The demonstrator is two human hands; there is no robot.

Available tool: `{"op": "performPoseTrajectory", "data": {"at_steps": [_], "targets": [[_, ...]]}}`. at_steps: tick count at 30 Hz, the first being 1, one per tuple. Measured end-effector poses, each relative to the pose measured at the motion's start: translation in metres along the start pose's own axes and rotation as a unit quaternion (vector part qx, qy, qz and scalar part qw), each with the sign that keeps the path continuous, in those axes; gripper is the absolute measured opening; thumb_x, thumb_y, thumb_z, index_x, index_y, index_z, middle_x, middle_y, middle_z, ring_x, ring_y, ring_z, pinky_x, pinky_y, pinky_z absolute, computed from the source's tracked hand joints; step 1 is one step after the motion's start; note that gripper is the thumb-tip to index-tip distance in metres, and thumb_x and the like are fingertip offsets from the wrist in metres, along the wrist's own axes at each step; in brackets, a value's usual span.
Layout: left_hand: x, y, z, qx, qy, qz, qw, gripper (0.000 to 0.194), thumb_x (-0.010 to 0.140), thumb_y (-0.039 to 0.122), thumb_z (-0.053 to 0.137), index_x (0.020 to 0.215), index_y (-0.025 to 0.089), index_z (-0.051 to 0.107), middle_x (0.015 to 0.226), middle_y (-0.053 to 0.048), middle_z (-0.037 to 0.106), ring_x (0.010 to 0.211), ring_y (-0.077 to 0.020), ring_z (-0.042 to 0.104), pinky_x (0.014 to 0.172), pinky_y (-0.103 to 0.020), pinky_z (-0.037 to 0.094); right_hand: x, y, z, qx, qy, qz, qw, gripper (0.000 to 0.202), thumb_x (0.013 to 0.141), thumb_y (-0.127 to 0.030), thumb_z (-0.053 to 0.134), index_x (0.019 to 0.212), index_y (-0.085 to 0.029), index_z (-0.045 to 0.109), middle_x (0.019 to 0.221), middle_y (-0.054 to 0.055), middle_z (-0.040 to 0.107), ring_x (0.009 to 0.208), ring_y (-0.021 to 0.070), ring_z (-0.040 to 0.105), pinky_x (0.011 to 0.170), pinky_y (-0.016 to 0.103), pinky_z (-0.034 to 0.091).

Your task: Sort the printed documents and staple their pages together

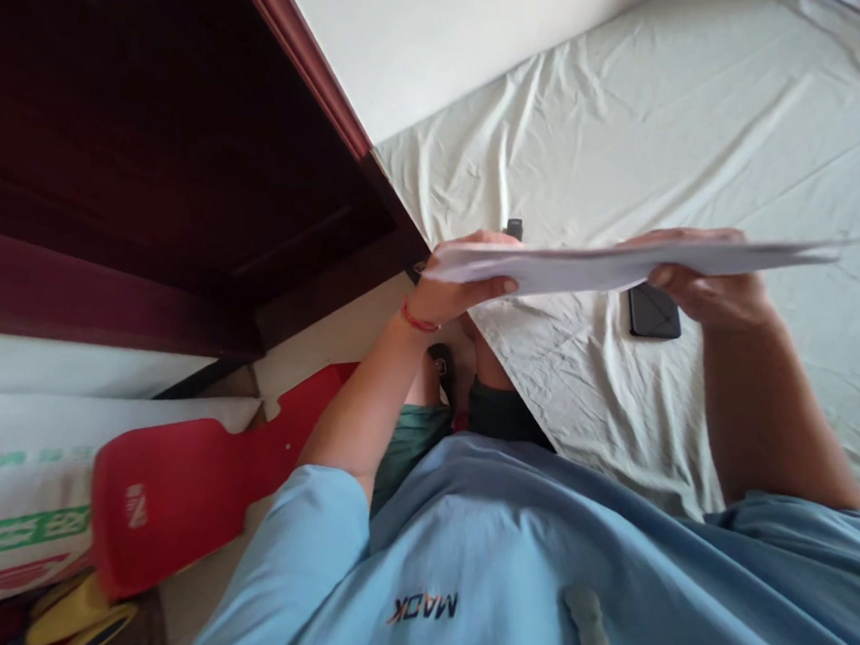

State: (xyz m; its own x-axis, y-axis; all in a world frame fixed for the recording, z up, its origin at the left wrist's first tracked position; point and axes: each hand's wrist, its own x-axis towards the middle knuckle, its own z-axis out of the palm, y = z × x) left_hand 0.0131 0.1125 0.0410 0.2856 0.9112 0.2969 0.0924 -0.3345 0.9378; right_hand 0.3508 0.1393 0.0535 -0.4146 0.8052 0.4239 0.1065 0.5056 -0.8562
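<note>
A thin stack of white paper sheets (583, 267) is held up almost edge-on to me, over the side of the cloth-covered surface. My left hand (462, 295) grips its left end, thumb on the near face and fingers behind. Toward the right part of the stack, my right hand (724, 287) is closed on it in the same way. The sheets' far right corner looks blurred and slightly fanned. Just below the papers, beside my right hand, a black flat square case (653, 311) lies on the cloth. A small black object (514, 228) shows behind my left fingers.
A wrinkled pale cloth (609, 126) covers the surface ahead and right, against a white wall (465, 28). Dark red wooden furniture (120, 139) stands at left. Below it are a red plastic piece (166, 496), a printed white bag (22, 479) and yellow-handled scissors (72, 625).
</note>
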Motion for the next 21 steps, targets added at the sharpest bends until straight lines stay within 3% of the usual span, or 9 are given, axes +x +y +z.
{"op": "performPoseTrajectory", "data": {"at_steps": [2, 3, 6, 9, 11, 14, 18, 21], "targets": [[-0.006, -0.014, -0.001, 0.022, -0.015, -0.029, 0.999, 0.054, 0.077, 0.060, 0.090, 0.111, 0.018, 0.080, 0.104, -0.010, 0.079, 0.093, -0.0239, 0.074, 0.089, -0.040, 0.060, 0.001, 0.003, -0.005, -0.045, -0.100, 0.020, 0.994, 0.037, 0.095, -0.059, 0.076, 0.117, -0.031, 0.084, 0.114, 0.006, 0.083, 0.103, 0.0266, 0.077, 0.096, 0.043, 0.061], [-0.008, -0.022, 0.001, 0.023, -0.017, -0.051, 0.998, 0.057, 0.079, 0.063, 0.087, 0.113, 0.018, 0.079, 0.101, -0.011, 0.079, 0.087, -0.0231, 0.073, 0.084, -0.040, 0.060, 0.001, 0.006, -0.006, -0.057, -0.118, 0.036, 0.991, 0.037, 0.096, -0.059, 0.075, 0.118, -0.031, 0.084, 0.114, 0.006, 0.083, 0.104, 0.0266, 0.076, 0.097, 0.042, 0.061], [-0.010, -0.038, 0.005, 0.056, -0.008, -0.061, 0.996, 0.061, 0.080, 0.069, 0.084, 0.111, 0.017, 0.078, 0.105, -0.012, 0.078, 0.098, -0.0285, 0.073, 0.094, -0.047, 0.060, 0.000, 0.021, 0.000, -0.046, -0.036, 0.086, 0.995, 0.041, 0.090, -0.065, 0.079, 0.112, -0.031, 0.083, 0.106, 0.003, 0.082, 0.099, 0.0264, 0.077, 0.096, 0.043, 0.063], [-0.004, -0.044, 0.004, 0.056, 0.023, -0.021, 0.998, 0.073, 0.070, 0.074, 0.089, 0.115, 0.018, 0.076, 0.111, -0.013, 0.078, 0.114, -0.0333, 0.072, 0.108, -0.053, 0.057, 0.002, 0.028, 0.007, 0.010, 0.020, 0.077, 0.997, 0.052, 0.082, -0.067, 0.085, 0.118, -0.031, 0.078, 0.110, 0.003, 0.081, 0.109, 0.0294, 0.076, 0.104, 0.048, 0.063], [-0.002, -0.050, 0.002, 0.032, 0.018, -0.016, 0.999, 0.077, 0.066, 0.076, 0.091, 0.115, 0.018, 0.075, 0.112, -0.013, 0.078, 0.111, -0.0332, 0.074, 0.105, -0.054, 0.060, 0.005, 0.027, 0.011, 0.044, -0.015, 0.070, 0.996, 0.059, 0.078, -0.063, 0.089, 0.125, -0.029, 0.076, 0.118, 0.005, 0.081, 0.119, 0.0318, 0.075, 0.109, 0.052, 0.061], [-0.010, -0.065, 0.004, 0.008, 0.016, -0.063, 0.998, 0.074, 0.063, 0.076, 0.091, 0.106, 0.017, 0.076, 0.105, -0.014, 0.080, 0.099, -0.0323, 0.076, 0.096, -0.055, 0.064, 0.005, 0.025, 0.015, 0.067, -0.060, 0.098, 0.991, 0.062, 0.075, -0.058, 0.094, 0.126, -0.027, 0.076, 0.124, 0.007, 0.081, 0.121, 0.0334, 0.075, 0.108, 0.055, 0.062], [-0.030, -0.075, 0.014, -0.030, 0.014, -0.085, 0.996, 0.078, 0.059, 0.067, 0.097, 0.113, 0.016, 0.075, 0.115, -0.016, 0.080, 0.111, -0.0347, 0.075, 0.105, -0.056, 0.060, -0.004, 0.031, 0.018, 0.087, -0.054, 0.112, 0.988, 0.061, 0.072, -0.055, 0.097, 0.123, -0.028, 0.077, 0.128, 0.007, 0.080, 0.122, 0.0336, 0.075, 0.112, 0.057, 0.060], [-0.040, -0.071, 0.018, -0.060, 0.048, -0.110, 0.991, 0.077, 0.057, 0.065, 0.099, 0.113, 0.017, 0.076, 0.118, -0.017, 0.079, 0.115, -0.0362, 0.074, 0.109, -0.056, 0.057, -0.011, 0.037, 0.020, 0.096, -0.048, 0.135, 0.985, 0.063, 0.067, -0.059, 0.098, 0.119, -0.031, 0.079, 0.125, 0.005, 0.081, 0.121, 0.0344, 0.075, 0.112, 0.057, 0.060]]}}
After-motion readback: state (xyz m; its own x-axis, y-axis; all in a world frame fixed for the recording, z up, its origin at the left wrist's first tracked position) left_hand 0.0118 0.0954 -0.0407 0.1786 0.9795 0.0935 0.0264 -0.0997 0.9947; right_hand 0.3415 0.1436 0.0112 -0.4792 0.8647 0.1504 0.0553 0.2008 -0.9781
